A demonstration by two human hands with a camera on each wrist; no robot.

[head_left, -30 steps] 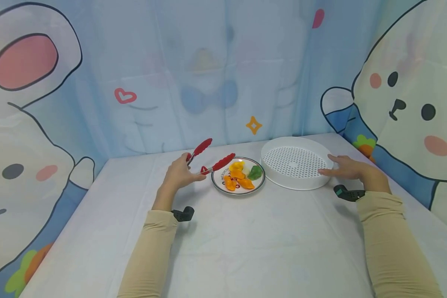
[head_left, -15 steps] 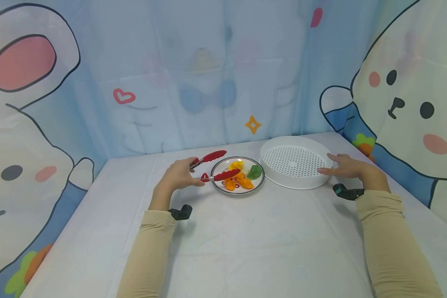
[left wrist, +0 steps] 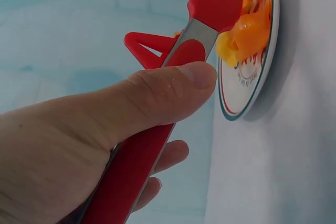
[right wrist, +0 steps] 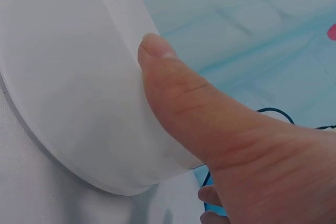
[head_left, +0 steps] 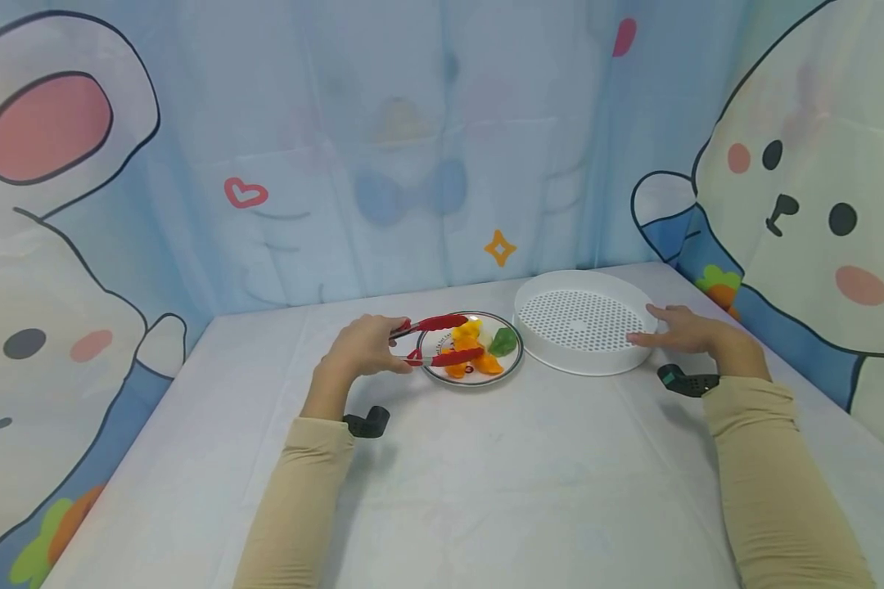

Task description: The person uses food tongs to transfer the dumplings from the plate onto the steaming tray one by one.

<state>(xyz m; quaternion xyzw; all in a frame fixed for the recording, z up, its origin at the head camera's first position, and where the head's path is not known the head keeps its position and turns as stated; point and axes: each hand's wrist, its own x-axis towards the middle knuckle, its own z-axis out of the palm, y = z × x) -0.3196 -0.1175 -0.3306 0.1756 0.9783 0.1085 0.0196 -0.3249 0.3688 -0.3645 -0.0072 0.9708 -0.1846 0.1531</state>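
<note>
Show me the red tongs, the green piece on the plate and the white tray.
Red tongs point(left wrist: 131, 169), left wrist view: red handle.
Green piece point(head_left: 502, 342), head view: its middle.
White tray point(head_left: 576, 321), head view: perforated base.

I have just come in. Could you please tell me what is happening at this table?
A person is working with both hands. The left hand holds red-ended tongs, their arms apart, with the tips over a plate of orange and yellow pieces and a green piece. Whether the tips touch any piece is hard to tell. The right hand rests against the side of a round white dish with a perforated base, next to the plate. The visible pieces all lie on the plate.
</note>
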